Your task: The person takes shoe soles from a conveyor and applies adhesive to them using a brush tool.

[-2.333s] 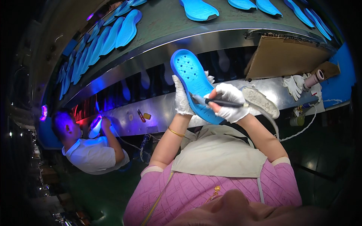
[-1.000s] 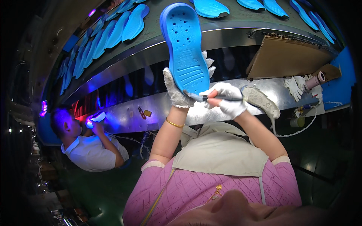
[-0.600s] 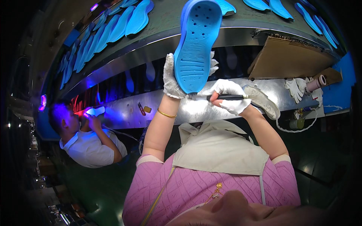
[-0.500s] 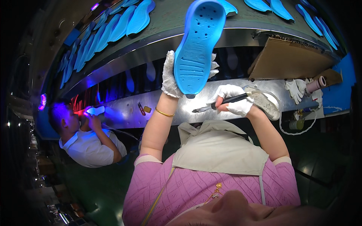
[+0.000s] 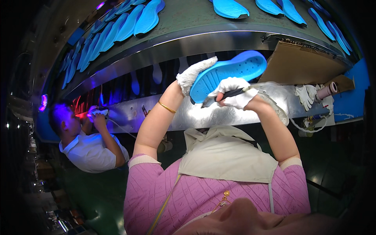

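Note:
My left hand (image 5: 192,75), in a white knit glove, grips the left side of a blue shoe sole (image 5: 231,69). The sole is tilted, with its holed end up to the right and its ridged inner face showing. In a white glove with some fingertips bare, my right hand (image 5: 235,93) is closed round a dark-handled brush (image 5: 231,94). The brush's tip lies at the lower edge of the sole's near end; whether it touches cannot be told. Behind the right wrist, a pale shoe-shaped piece (image 5: 280,111) rests on the metal ledge.
Blue soles (image 5: 147,17) lie in rows along the green belt (image 5: 188,19) beyond the metal rail. A cardboard sheet (image 5: 301,60) leans at the right, near white gloves (image 5: 304,97) and a pinkish spool (image 5: 327,90). At the left sits a co-worker (image 5: 92,149) under violet light.
The sole has come down from above the belt and turned, its holed end swinging to the right. My right hand has raised the brush to the sole's near end.

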